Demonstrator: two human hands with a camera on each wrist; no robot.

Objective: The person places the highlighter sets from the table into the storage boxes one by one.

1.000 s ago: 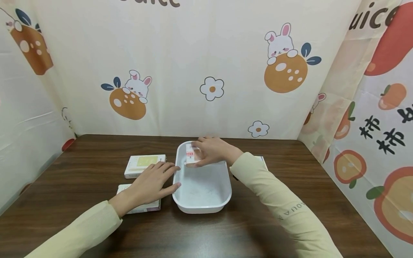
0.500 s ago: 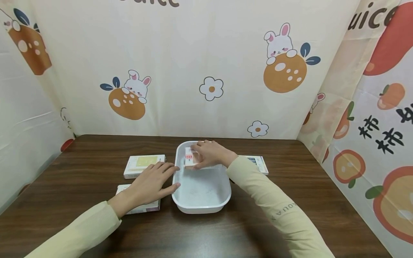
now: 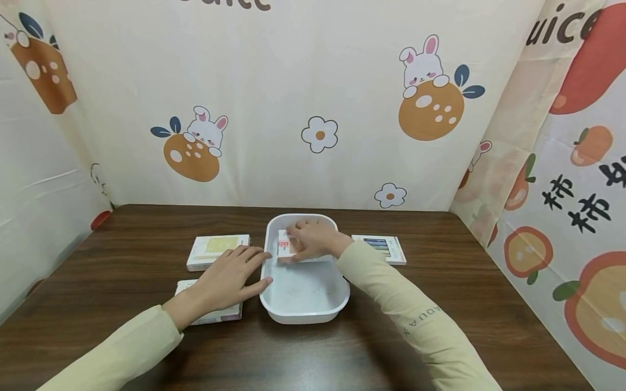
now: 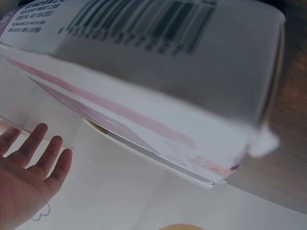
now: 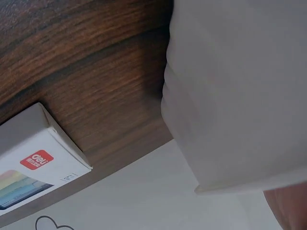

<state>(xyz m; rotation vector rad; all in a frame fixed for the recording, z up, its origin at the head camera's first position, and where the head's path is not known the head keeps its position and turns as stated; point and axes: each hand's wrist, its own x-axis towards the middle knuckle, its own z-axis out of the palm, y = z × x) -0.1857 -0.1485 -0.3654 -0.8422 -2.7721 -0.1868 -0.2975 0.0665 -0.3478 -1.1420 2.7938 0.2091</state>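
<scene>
Nearer, the left hand [image 3: 225, 277] reaches from eight o'clock, palm down with fingers spread, tips at the nine o'clock rim of a white, rounded-rectangular plastic tray [image 3: 305, 293]. Beyond, the right hand [image 3: 313, 239], its forearm [image 3: 406, 312] slanting in from four o'clock, is clamped on a red-printed white cardboard box [image 3: 283, 244] at twelve o'clock inside.

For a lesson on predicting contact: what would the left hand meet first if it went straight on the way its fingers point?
The left hand would probably meet the left rim of the white tray; its fingertips may touch or overhang it; depth is unclear.
</scene>
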